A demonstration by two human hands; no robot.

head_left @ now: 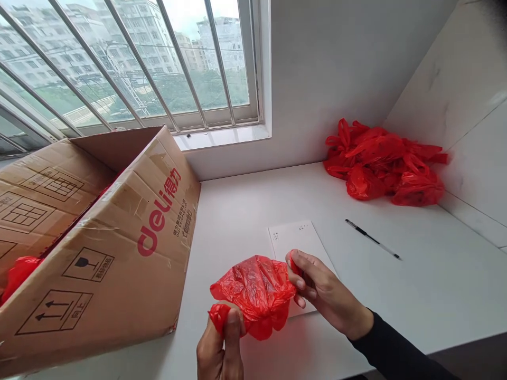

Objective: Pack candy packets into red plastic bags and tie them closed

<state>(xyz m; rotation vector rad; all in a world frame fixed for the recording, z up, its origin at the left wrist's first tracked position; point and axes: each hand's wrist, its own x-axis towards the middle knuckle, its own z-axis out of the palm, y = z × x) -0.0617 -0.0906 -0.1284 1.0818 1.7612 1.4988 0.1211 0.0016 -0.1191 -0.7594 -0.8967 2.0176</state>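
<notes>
A crumpled red plastic bag (257, 290) is held up between my two hands, above the near part of the white table. At its lower left, my left hand (224, 340) pinches one end between thumb and fingers. My right hand (319, 287) grips the opposite end at the upper right, a tuft of red plastic showing by the thumb. Partly hidden behind the bag and right hand lies a white sheet or pad of paper (295, 240) with small handwriting near its top. What the bag contains, if anything, I cannot make out.
A large open cardboard box (158, 264) stands at the left, with red plastic (19, 272) visible inside. Toward the back right corner is a heap of red plastic bags (384, 161). A pen (372, 238) lies on the white table (415, 295). Behind the box is a barred window (158, 63).
</notes>
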